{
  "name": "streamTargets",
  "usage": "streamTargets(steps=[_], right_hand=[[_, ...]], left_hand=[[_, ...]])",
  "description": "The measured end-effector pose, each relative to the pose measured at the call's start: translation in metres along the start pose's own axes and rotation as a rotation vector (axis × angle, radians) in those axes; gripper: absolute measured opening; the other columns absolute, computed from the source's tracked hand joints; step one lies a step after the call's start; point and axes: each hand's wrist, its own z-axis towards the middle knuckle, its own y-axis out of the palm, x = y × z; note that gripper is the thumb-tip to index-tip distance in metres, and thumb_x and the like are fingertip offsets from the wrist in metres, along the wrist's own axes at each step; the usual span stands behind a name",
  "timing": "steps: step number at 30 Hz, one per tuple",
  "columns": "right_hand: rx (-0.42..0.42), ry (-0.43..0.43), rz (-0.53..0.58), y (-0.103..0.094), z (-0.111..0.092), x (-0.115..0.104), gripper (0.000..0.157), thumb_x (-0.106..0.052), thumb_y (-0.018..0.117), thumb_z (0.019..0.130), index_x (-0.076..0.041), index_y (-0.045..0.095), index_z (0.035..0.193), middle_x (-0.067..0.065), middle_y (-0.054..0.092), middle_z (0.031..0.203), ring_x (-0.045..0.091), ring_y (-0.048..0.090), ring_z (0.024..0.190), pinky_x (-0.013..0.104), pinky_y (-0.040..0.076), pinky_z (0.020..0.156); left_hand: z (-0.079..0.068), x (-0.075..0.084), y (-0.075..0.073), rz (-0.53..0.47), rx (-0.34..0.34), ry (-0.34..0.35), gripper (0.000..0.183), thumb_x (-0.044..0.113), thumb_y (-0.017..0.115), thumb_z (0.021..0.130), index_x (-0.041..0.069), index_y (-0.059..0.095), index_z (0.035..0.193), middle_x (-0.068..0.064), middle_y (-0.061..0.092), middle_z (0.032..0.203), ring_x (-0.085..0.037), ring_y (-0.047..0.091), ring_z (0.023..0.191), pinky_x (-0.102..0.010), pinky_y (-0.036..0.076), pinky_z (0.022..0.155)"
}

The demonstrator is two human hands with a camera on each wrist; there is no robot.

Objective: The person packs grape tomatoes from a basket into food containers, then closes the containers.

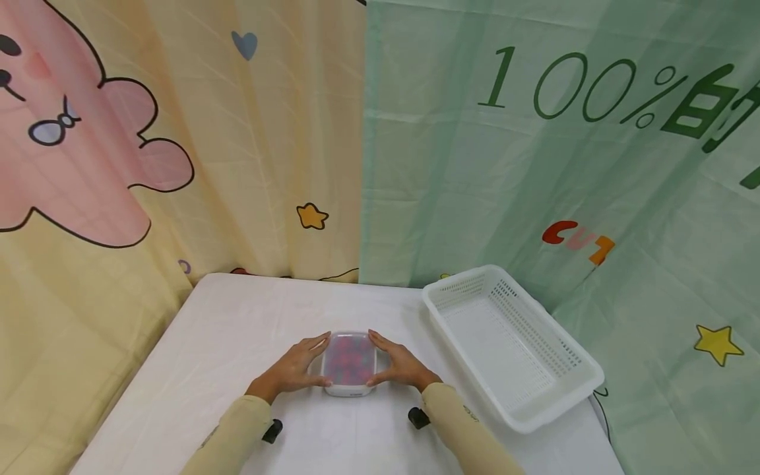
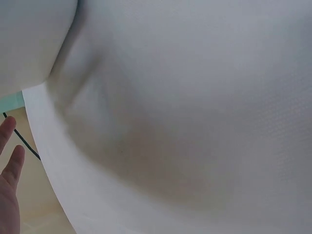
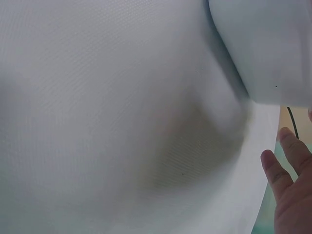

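Observation:
A white, roughly square food container (image 1: 348, 392) with a translucent lid (image 1: 350, 359) sits on the table in the head view. Blurred red, pink and green shapes show through the lid. My left hand (image 1: 295, 367) spans its left side, thumb at the near corner and fingers at the far one. Mirroring that, my right hand (image 1: 405, 367) holds the right side with thumb and fingers spread between the corners. In the left wrist view the container's smooth white wall (image 2: 29, 39) fills the upper left; the right wrist view has the wall (image 3: 268, 48) at upper right.
A white perforated plastic basket (image 1: 522, 343) lies at an angle on the right of the table. The table (image 1: 237, 316) has a white cover. Behind it hang a yellow curtain (image 1: 267, 132) and a green curtain (image 1: 445, 165). A dark cable (image 1: 602, 415) runs by the basket's right side.

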Motion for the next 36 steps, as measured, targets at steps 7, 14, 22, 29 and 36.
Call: streamTargets(steps=[7,14,22,29,36], right_hand=[[-0.004,0.015,-0.004,0.000,0.000,-0.002,0.106,-0.038,0.086,0.068,-0.005,0.028,0.150,0.006,0.022,0.158,0.024,0.024,0.143,0.044,0.026,0.116],[-0.024,0.051,0.004,0.001,-0.001,-0.005,0.108,-0.038,0.086,0.067,-0.006,0.026,0.151,0.007,0.020,0.159,0.025,0.022,0.144,0.046,0.025,0.116],[-0.017,0.030,-0.022,0.000,0.000,-0.007,0.107,-0.036,0.085,0.068,-0.005,0.026,0.151,0.008,0.020,0.159,0.025,0.023,0.144,0.045,0.025,0.116],[-0.028,0.035,-0.003,0.000,-0.001,-0.007,0.106,-0.034,0.084,0.070,-0.004,0.024,0.152,0.008,0.017,0.160,0.025,0.020,0.145,0.044,0.022,0.117],[0.031,0.058,-0.031,0.004,-0.008,-0.013,0.102,-0.038,0.083,0.071,-0.005,0.029,0.150,0.005,0.021,0.159,0.026,0.021,0.144,0.047,0.025,0.116]], left_hand=[[-0.002,-0.002,0.004,-0.035,0.007,-0.022,0.097,0.050,0.074,0.078,-0.003,0.032,0.147,-0.016,0.029,0.155,-0.041,0.033,0.135,-0.062,0.031,0.106],[-0.003,-0.003,0.008,-0.040,0.016,-0.037,0.099,0.050,0.075,0.075,-0.003,0.033,0.147,-0.016,0.029,0.154,-0.042,0.035,0.134,-0.062,0.031,0.106],[-0.002,-0.004,0.008,-0.004,0.025,-0.021,0.099,0.050,0.075,0.075,-0.004,0.032,0.146,-0.017,0.030,0.154,-0.041,0.037,0.132,-0.060,0.033,0.105],[-0.001,-0.001,0.006,-0.027,-0.001,-0.057,0.100,0.047,0.076,0.075,-0.005,0.029,0.147,-0.018,0.028,0.155,-0.042,0.033,0.134,-0.060,0.030,0.108],[-0.005,0.005,0.007,0.069,0.009,-0.029,0.092,0.046,0.072,0.079,-0.005,0.034,0.146,-0.015,0.028,0.155,-0.038,0.035,0.135,-0.056,0.033,0.108]])
